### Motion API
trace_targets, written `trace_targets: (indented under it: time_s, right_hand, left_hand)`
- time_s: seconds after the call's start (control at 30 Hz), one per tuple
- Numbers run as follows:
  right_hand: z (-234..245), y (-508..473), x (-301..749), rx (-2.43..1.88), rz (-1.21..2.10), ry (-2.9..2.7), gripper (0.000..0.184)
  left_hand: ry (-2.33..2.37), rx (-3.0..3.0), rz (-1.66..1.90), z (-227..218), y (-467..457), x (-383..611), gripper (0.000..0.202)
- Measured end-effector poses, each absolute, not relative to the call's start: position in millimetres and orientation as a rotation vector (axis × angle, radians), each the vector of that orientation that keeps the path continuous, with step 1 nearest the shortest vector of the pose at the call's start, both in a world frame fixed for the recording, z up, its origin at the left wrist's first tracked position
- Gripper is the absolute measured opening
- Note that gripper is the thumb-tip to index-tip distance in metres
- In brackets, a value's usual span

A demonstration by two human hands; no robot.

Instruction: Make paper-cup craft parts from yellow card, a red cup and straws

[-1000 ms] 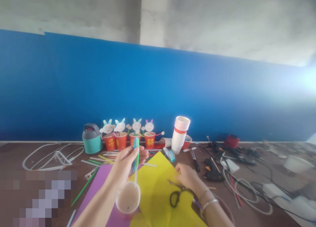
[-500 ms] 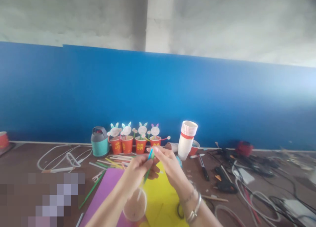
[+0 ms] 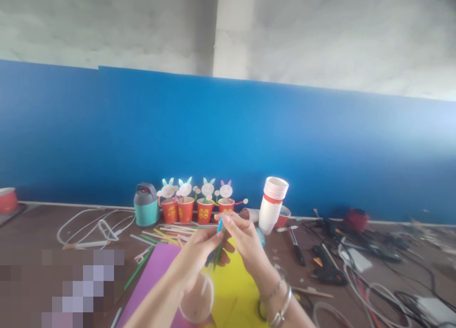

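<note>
Between my fingertips, above the paper sheets, is a thin blue straw [image 3: 220, 224]. My left hand [image 3: 199, 252] pinches it from the left, with a green straw [image 3: 217, 257] slanting down below the fingers. The thumb and fingers of my right hand [image 3: 245, 240] close at the upper end of the straws; how the two straws join is hidden. Under my hands a paper cup [image 3: 195, 308] shows its round pale face, with a pale straw-like piece at its upper side. It rests over a purple sheet [image 3: 162, 264] and a yellow sheet [image 3: 237, 290].
Several red cups [image 3: 204, 212] with paper rabbit heads line the back, beside a teal container [image 3: 147, 211]. Stacked paper cups [image 3: 271, 207] stand farther right. Loose straws [image 3: 171, 234] lie behind my hands. At right are a marker [image 3: 297, 249], a glue gun [image 3: 327, 268] and tangled cables [image 3: 370, 290].
The view has shifted slightly. My fingers have drawn closer around the straw tops; the green upper end that showed beside the blue straw is now covered, and the straws tilt a little differently.
</note>
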State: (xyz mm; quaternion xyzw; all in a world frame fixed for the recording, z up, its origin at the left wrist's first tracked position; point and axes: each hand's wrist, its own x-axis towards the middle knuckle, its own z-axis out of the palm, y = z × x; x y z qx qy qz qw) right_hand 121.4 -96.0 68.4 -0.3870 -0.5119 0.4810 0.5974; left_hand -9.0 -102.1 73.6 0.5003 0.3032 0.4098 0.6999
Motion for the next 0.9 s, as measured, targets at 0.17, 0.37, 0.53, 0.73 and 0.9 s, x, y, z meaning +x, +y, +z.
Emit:
trace_targets:
  time_s: [0.17,0.37,0.53,0.73,0.9]
  right_hand:
    - [69,-95,125,-0.909,1.242,-1.2,0.041]
    - [73,-97,125,-0.891,1.182,-1.126,0.033]
    - [72,-99,124,-0.894,1.282,-1.139,0.042]
    - [31,-78,127,-1.339,0.691,-1.87,0.045]
    - [-7,-70,109,-1.516,0.505,-2.092,0.022]
  left_hand:
    - [0.733,1.136,0.928,70,-100,-8,0.035]
    - [0.71,1.19,0.965,73,-100,-3,0.039]
    - [0.73,1.177,0.983,80,-101,-5,0.042]
    - [0.829,1.092,1.151,84,-88,-27,0.041]
    - [0.876,1.048,1.204,82,-79,-34,0.039]
